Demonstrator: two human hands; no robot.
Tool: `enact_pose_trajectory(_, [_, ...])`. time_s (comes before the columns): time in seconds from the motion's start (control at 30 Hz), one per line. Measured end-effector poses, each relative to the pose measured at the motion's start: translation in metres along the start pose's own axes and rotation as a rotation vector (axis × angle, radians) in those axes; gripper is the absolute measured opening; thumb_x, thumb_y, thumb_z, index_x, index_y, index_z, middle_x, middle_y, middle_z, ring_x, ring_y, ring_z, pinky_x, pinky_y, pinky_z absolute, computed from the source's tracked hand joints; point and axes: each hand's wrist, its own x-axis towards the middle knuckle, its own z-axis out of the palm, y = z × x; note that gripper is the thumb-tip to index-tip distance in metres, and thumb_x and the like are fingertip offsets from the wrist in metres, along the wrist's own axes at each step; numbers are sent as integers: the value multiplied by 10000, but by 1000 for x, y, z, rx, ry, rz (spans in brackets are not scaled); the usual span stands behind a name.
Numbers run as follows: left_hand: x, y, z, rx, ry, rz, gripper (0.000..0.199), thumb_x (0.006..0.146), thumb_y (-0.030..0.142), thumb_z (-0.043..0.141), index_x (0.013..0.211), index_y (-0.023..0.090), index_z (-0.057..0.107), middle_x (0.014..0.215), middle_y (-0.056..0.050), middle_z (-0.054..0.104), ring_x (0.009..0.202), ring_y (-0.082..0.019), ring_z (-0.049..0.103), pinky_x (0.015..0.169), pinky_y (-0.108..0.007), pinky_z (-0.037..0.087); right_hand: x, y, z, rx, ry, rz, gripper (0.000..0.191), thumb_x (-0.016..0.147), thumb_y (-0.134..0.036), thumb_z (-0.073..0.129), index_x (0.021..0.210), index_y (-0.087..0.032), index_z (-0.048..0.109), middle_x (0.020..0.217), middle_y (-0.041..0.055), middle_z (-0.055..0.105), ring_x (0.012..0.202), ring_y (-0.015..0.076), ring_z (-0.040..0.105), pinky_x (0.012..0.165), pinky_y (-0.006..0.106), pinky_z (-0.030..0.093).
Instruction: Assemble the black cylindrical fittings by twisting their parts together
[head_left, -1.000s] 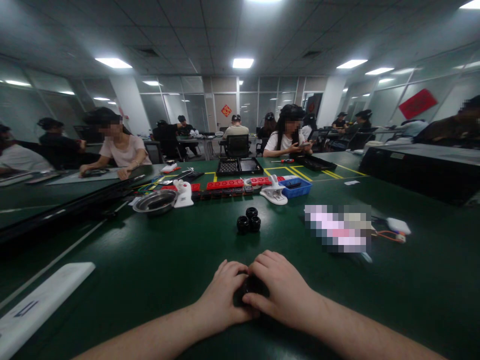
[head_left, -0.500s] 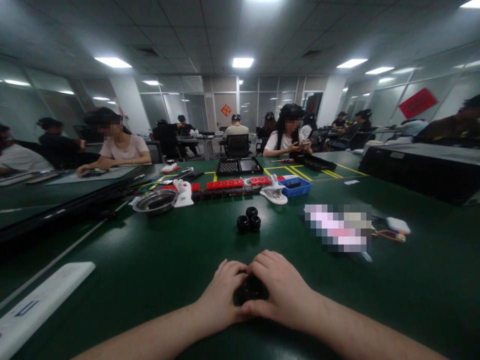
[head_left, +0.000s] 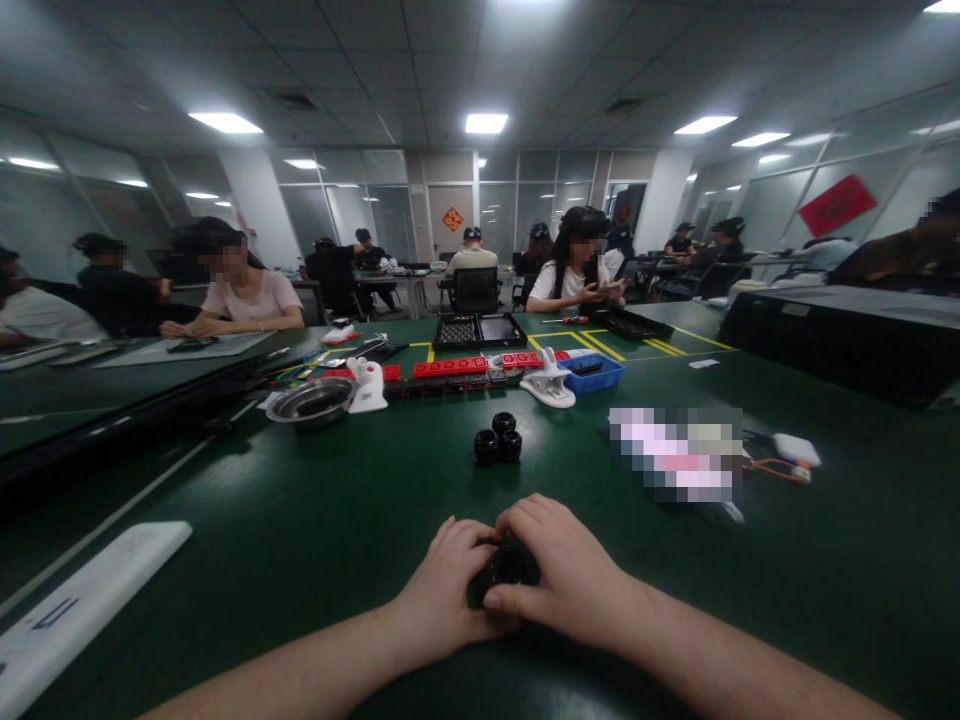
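Close to the front of the green table (head_left: 360, 540), my left hand (head_left: 455, 580) and my right hand (head_left: 559, 570) curve around a dark round object (head_left: 504, 568). Fingers of both hands wrap it from the two sides, and their fingertips nearly meet behind it. Its lower part is hidden by my thumbs. Beyond my hands, three glossy black round pieces (head_left: 499, 440) stand together in a small cluster.
Farther back are a metal bowl (head_left: 311, 402), white clamps (head_left: 550, 382), a red strip (head_left: 450, 367) and a blue tray (head_left: 594, 375). A white bar (head_left: 97, 600) lies left, a white device (head_left: 797, 450) right. People sit across the table.
My right hand has shifted very slightly upward, and its thumb has risen a little on the dark object. The person at the left has moved a hand back.
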Motion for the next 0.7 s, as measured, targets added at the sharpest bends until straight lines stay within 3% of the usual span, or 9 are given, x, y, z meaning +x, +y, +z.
enact_pose_trajectory(0.1, [0, 2, -2, -4, -7, -6, 462, 580, 396, 680, 1001, 246, 562, 1063, -37, 517, 1011, -262, 445, 971, -483, 207, 1, 1, 2, -26, 0, 20, 293, 642, -393, 662, 782, -158, 558, 787, 43, 566, 776, 202, 485, 694, 326, 379])
enact_pose_trajectory(0.2, [0, 3, -3, -18, 2, -22, 480, 592, 391, 665, 1030, 241, 538, 1051, -39, 526, 1002, -251, 454, 981, -479, 200, 0, 0, 0, 49, -60, -56, 154, 664, -211, 624, 800, -162, 571, 789, 30, 573, 780, 182, 493, 713, 301, 384])
enact_pose_trajectory(0.33, [-1, 2, -2, -11, 14, -27, 474, 593, 416, 665, 1013, 232, 545, 1061, -43, 522, 1022, -252, 441, 989, -479, 188, -2, -1, -3, 171, -86, -117, 328, 632, -79, 576, 949, -161, 555, 888, 30, 589, 820, 165, 505, 771, 288, 378])
enact_pose_trajectory(0.47, [-1, 2, -3, -10, -23, -9, 437, 599, 402, 673, 991, 241, 567, 1091, -36, 507, 1034, -261, 432, 976, -482, 198, -1, 2, -1, 125, -23, -23, 229, 686, -218, 611, 904, -162, 568, 865, 37, 589, 804, 175, 503, 735, 304, 382])
enact_pose_trajectory(0.6, [0, 3, -4, -19, -20, -8, 446, 586, 393, 685, 986, 236, 566, 1069, -30, 513, 1023, -256, 439, 973, -477, 204, 2, 3, 1, 27, -12, 13, 284, 640, -380, 669, 790, -159, 572, 776, 34, 572, 753, 185, 489, 665, 304, 380])
enact_pose_trajectory(0.7, [-1, 3, -3, -25, -6, -13, 465, 589, 395, 675, 1003, 227, 549, 1051, -39, 518, 1008, -252, 445, 980, -480, 197, 2, 2, -2, 52, -73, -62, 205, 640, -268, 666, 786, -155, 579, 774, 32, 575, 751, 179, 494, 688, 304, 386])
